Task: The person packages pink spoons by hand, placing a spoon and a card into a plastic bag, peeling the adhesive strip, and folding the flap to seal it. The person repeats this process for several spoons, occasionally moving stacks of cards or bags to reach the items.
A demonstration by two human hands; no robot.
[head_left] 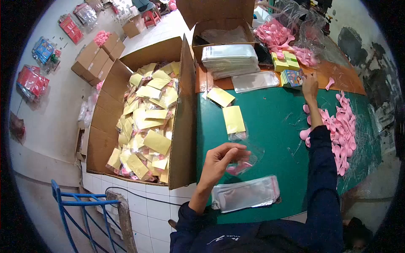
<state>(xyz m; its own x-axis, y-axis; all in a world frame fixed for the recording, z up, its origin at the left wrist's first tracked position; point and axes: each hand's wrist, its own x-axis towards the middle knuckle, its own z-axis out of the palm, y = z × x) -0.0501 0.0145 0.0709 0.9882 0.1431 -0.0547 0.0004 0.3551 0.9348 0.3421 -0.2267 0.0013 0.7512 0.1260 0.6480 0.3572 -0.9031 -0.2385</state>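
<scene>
My left hand (220,162) is closed on a clear plastic bag (255,155) with a pink spoon-shaped piece (238,168) inside. My right hand (311,87) reaches across the table, its fingertips pinched at the edge of a stack of printed cards (292,78). Below the left hand lies a pile of clear bags (246,194). Just above it, a packed bag with a yellow card (233,119) rests on the green top, and another yellow card (220,97) lies beyond. Loose pink spoon-shaped pieces (341,126) are heaped beside my right forearm.
A large open carton (179,122) full of yellow-carded packets stands left of the green table (270,114). At the back are a thick stack of clear bags (230,59), yellow card bundles (286,62) and more pink pieces (274,33). A blue metal frame (84,202) stands lower left.
</scene>
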